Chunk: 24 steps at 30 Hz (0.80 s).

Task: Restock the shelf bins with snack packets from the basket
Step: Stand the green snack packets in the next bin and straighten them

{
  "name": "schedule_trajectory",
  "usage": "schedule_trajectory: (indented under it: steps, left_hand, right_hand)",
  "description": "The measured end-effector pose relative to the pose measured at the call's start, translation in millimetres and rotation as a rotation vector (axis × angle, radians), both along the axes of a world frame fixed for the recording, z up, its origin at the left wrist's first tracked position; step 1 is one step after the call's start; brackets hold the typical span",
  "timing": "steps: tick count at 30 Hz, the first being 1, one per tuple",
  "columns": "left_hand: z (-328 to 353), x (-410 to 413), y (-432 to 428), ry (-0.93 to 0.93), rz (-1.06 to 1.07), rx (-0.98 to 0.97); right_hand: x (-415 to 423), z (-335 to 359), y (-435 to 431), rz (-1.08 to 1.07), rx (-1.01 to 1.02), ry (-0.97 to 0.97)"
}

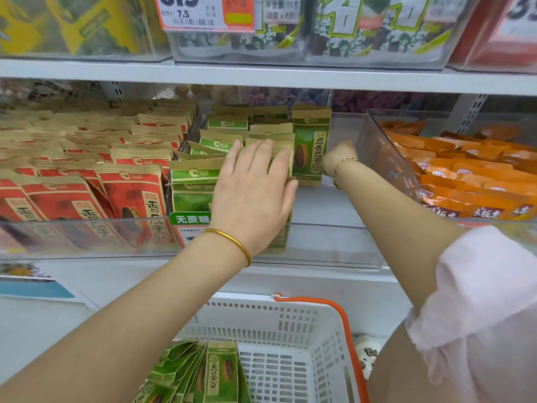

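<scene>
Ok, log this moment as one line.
step: restocking middle bin | left hand: flat on green packets | right hand: at upright packet, fingers hidden | basket: spare packets inside

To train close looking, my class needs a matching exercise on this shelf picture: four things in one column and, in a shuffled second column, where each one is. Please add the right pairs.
Things
1. red packets
2. orange packets
3. white basket
4. left hand

Places
A. below the shelf, with green packets in it
B. flat on the green stack in the middle bin
C. in the left bin
D. in the right bin

Pairs: 1-C, 2-D, 3-A, 4-B
</scene>
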<state>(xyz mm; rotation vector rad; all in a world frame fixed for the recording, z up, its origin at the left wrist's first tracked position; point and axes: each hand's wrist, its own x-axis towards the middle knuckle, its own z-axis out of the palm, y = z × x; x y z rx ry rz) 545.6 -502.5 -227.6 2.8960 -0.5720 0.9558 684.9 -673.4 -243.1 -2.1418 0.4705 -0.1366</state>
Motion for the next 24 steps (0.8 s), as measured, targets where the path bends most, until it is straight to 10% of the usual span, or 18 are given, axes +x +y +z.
schedule_trajectory:
  steps: [8,13,19,24]
  left_hand:
    - [-14,-61,20,-0.216,-0.219,-0.171]
    - [-102,-81,79,0.238,-0.237,-0.158]
    - [-196,-65,135,0.962,0.227,0.034]
    - [-247,-74,164,1.111,0.479,0.146]
  right_hand:
    - [-147,22,13,0.222,0.217,-0.347]
    - [-213,-29,60,0.688,0.042,0.012]
    - [-214,-115,101,0.987,-0.079,0.404]
    - [-207,-145,100,1.057,-0.170,0.490]
